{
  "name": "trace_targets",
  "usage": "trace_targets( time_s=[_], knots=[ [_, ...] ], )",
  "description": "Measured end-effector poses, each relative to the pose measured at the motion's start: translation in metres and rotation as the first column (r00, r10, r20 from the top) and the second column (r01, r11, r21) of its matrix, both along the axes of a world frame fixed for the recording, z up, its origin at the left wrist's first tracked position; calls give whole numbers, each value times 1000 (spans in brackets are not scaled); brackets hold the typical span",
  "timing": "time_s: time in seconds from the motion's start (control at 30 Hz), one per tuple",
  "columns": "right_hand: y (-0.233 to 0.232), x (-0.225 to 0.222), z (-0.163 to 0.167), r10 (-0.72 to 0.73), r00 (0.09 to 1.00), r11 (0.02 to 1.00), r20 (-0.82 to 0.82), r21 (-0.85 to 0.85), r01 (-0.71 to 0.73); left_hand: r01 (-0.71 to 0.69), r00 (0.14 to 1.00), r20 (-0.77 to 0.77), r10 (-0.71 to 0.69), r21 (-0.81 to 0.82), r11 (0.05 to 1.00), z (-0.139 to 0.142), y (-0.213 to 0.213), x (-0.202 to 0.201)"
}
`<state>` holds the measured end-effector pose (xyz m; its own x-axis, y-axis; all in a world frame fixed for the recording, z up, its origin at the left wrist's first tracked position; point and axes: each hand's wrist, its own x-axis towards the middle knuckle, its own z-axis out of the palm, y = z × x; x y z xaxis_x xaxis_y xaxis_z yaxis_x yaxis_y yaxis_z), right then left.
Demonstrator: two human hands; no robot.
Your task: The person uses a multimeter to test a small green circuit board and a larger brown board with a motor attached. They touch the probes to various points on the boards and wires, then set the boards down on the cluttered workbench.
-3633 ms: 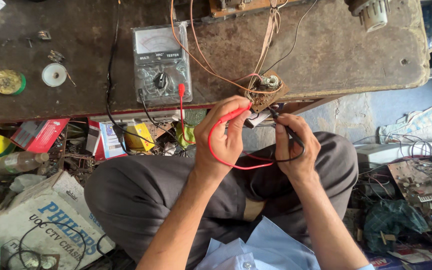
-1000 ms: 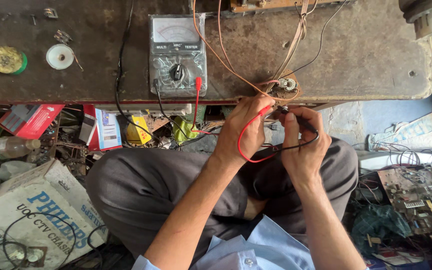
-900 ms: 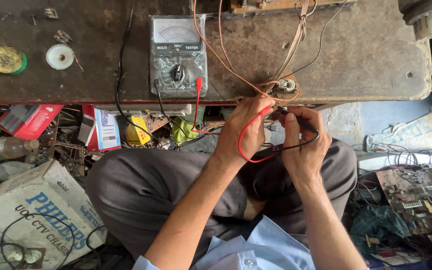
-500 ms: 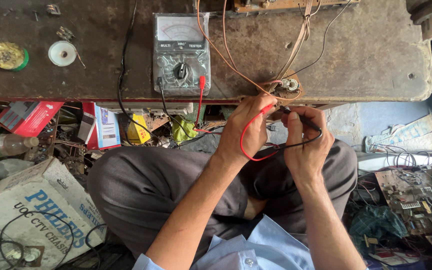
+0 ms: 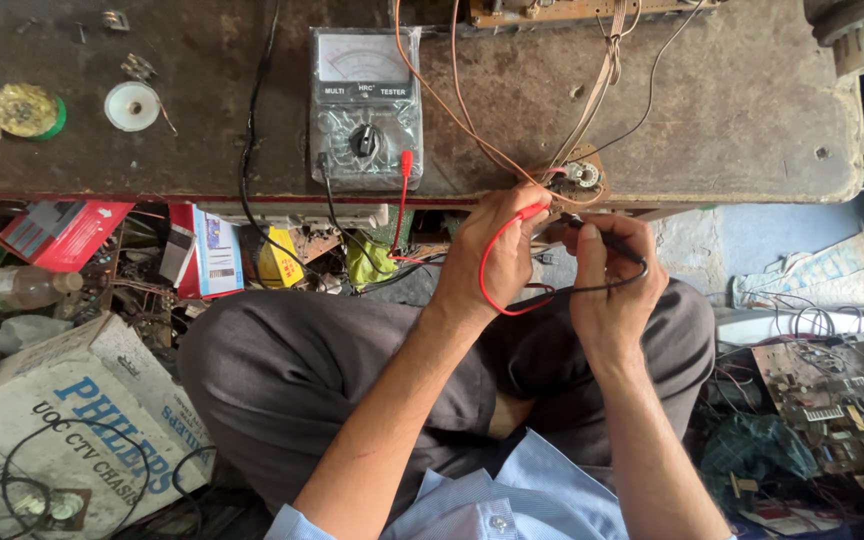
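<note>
The single head-worn camera is looking steeply down, close over the person's lap, facing the worn brown wooden workbench [image 5: 712,110] crossing the frame's top; cluttered floor is flanking both sides.

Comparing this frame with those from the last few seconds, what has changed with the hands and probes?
Little. The left hand still pinches the red probe and the right hand the black probe, both tips kept at the small component on the bench edge. Only the camera view shifted slightly. The analog multimeter stayed put.
</note>
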<state>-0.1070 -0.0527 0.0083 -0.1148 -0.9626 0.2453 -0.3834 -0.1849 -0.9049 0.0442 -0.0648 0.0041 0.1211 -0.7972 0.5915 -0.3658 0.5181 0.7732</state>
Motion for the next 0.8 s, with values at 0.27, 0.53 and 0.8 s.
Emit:
trace_targets(
  time_s=[0.27, 0.53, 0.8],
  knots=[
    [49, -18, 27, 208, 969, 921, -136, -306, -241, 208, 977, 26, -211, 69, 976, 7, 57, -8],
    [65, -43, 44, 306, 926, 908, -221, -224, -354, 566, 810, -460, -364, 448, 692, 6, 110, -48],
    [42, -128, 35, -102, 994, 983, -32, -157, 96, 532, 846, -314, -431, 543, 650, 44, 130, -7]
  ],
)
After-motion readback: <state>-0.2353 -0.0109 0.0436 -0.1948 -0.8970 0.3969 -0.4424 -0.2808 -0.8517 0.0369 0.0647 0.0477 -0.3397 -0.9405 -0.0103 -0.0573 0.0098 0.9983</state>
